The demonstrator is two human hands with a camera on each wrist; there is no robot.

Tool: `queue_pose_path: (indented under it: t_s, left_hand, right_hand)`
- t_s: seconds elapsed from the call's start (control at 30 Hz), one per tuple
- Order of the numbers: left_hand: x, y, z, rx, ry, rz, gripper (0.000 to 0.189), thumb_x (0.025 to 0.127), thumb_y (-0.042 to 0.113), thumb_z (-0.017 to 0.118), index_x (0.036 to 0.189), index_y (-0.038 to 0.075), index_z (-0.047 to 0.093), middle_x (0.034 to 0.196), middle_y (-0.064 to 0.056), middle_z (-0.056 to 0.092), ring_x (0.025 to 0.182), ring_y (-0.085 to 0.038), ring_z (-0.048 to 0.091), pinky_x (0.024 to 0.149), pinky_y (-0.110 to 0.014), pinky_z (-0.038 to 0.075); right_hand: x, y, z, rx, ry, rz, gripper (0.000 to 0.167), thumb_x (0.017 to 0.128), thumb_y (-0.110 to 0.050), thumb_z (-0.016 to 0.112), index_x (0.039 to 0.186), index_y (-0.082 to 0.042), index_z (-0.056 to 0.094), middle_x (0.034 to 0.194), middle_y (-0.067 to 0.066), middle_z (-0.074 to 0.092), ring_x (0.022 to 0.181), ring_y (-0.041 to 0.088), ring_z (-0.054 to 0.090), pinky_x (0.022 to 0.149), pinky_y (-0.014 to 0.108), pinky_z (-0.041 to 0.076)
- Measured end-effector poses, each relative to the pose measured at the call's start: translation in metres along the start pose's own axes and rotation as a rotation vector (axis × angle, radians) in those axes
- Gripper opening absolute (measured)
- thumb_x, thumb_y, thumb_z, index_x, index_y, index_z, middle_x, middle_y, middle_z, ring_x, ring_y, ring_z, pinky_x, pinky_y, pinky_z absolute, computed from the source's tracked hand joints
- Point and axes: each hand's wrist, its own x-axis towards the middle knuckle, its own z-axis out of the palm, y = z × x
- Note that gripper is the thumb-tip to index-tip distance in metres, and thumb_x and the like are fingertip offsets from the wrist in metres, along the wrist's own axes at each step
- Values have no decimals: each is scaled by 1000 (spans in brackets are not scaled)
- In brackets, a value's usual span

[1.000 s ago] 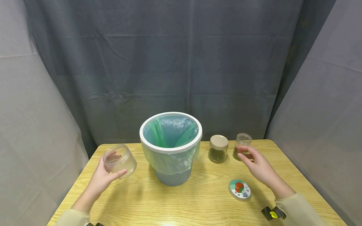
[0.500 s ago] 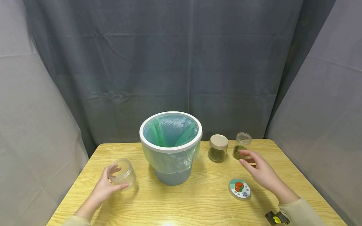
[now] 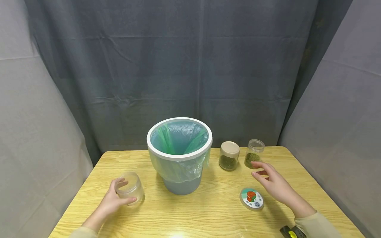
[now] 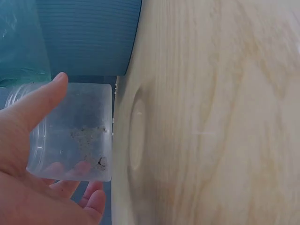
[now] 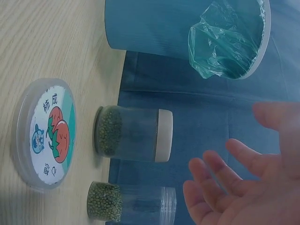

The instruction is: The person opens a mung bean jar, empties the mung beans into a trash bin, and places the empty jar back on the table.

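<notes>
My left hand (image 3: 111, 199) grips a clear plastic jar (image 3: 129, 189), thumb on the near side and fingers round the far side. A few dark specks cling inside this jar in the left wrist view, and its base is just above or at the tabletop. Over the right part of the table hovers my right hand (image 3: 275, 185), holding nothing, its fingers loosely bent. Beyond its fingertips stands an uncapped jar (image 3: 254, 155) partly filled with green beans. A round lid (image 3: 252, 199) with a persimmon picture lies near that hand.
A bin (image 3: 182, 185) with a white rim and a green liner bag stands at the middle of the wooden table. To its right is a capped jar (image 3: 229, 156) of green beans (image 5: 110, 131). A grey curtain (image 3: 190, 72) hangs behind.
My left hand has lowered the plastic jar toward the tabletop and brought it more upright. My right hand has drawn back slightly from the uncapped jar.
</notes>
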Motion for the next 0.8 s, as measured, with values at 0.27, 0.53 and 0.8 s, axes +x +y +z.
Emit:
queue_pose_path:
  t_s: [0.27,0.53,0.8]
  left_hand:
    - [2,-6,3,20,-22,-19,103,80,16,90,152,-5,19,157,-33,36,145,-57,30,116,-65,32]
    - [4,-11,6,29,-12,-18,101,78,12,90,150,-5,22,157,-32,37,146,-56,30,119,-65,27]
    - [6,-16,9,-1,-9,-27,105,76,7,91,152,-5,20,156,-34,36,145,-56,32,119,-63,28]
  right_hand:
    - [0,3,1,-11,7,-6,47,107,-26,57,146,0,48,140,26,53,120,41,60,94,53,54]
    - [-1,5,1,-7,1,-4,48,107,-27,57,146,0,49,141,25,53,120,40,60,95,53,53]
    - [-3,5,1,6,-4,0,49,107,-27,57,146,0,48,141,26,52,120,42,59,97,57,51]
